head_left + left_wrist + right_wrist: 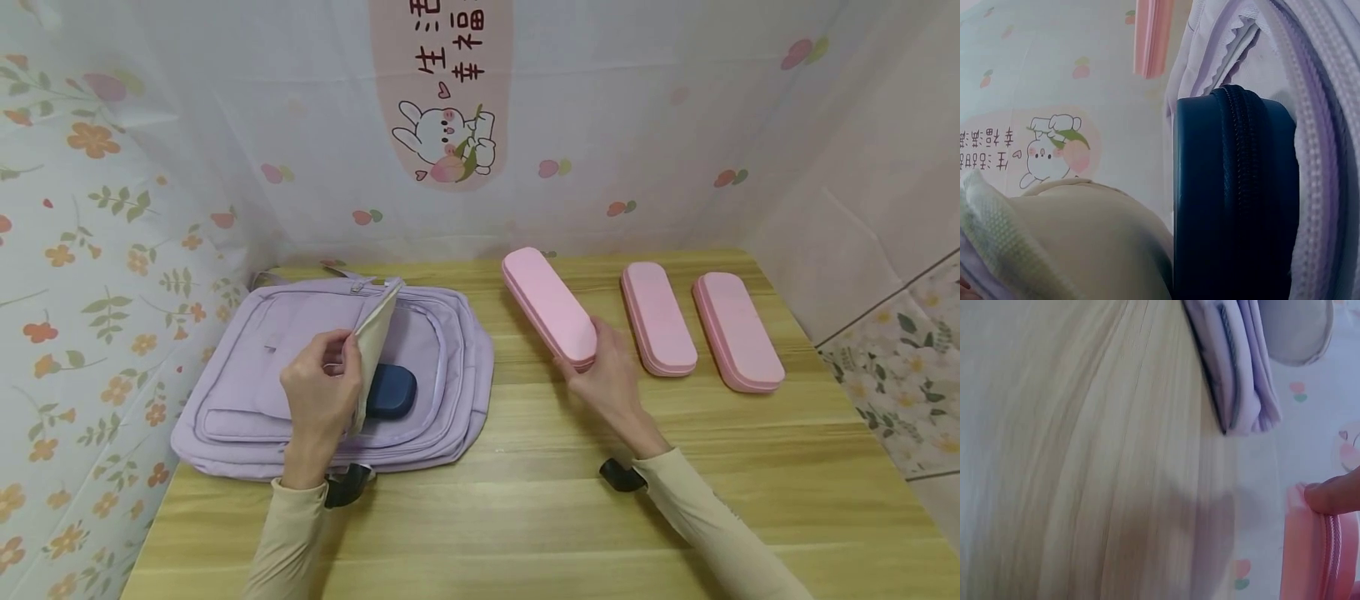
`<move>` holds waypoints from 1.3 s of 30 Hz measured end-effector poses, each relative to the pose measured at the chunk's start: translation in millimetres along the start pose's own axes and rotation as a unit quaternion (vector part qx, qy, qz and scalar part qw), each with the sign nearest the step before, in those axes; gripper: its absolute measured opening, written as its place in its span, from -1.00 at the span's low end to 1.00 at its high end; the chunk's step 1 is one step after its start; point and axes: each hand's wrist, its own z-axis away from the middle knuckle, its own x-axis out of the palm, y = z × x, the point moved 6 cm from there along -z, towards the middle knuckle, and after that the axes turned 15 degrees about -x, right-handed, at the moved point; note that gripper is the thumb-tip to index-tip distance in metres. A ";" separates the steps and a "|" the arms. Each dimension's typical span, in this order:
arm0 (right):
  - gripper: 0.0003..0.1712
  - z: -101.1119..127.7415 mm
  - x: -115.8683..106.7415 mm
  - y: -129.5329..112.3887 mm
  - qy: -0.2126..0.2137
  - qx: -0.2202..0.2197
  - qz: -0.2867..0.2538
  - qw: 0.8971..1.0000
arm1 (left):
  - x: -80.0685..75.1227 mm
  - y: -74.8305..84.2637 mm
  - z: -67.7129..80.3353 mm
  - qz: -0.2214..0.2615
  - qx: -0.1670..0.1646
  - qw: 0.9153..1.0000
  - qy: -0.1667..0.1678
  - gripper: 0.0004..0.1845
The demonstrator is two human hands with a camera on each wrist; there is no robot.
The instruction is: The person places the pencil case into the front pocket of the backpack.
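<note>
A lilac backpack [247, 358] lies flat on the left of the table, its front pocket unzipped. My left hand [318, 387] pinches the edge of the pocket flap [377, 337] and holds it up, its cream lining showing. Inside the pocket sits a dark blue zippered case [392, 392], large in the left wrist view, partly behind the flap. To the right of the backpack, my right hand [611, 387] grips the near end of a pink pencil case [551, 304]. That case is tilted, its far end toward the back wall; its zipper [1333, 550] shows in the right wrist view.
Two more pink pencil cases, a middle one [660, 317] and a right one [741, 329], lie side by side on the wooden table [525, 517]. A printed cloth [600, 108] with a rabbit drawing hangs behind the table, and a floral cloth [97, 333] covers the left side.
</note>
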 end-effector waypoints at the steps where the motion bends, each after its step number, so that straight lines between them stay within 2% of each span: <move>1: 0.01 0.1 1.4 -2.7 -0.004 -0.003 -0.006 1.000 | 0.0 -0.4 0.2 0.003 -0.001 1.000 0.002 -0.88; 8: -0.01 -0.5 6.1 -28.1 -0.009 -0.060 -0.022 0.998 | -1.0 -1.1 2.4 0.019 0.013 1.000 0.014 -0.89; 14: -0.02 -0.9 10.2 -49.1 -0.033 -0.088 -0.038 0.995 | -2.4 0.4 3.4 0.029 0.024 0.999 0.017 -0.89; 26: -0.01 1.1 25.0 -73.2 -0.080 -0.112 -0.071 0.988 | -2.0 0.4 4.1 0.036 0.028 0.999 0.017 -0.89; 39: -0.05 -4.4 42.8 -91.7 -0.113 -0.161 -0.109 0.974 | -2.3 0.3 5.7 0.032 0.028 0.999 0.010 -0.89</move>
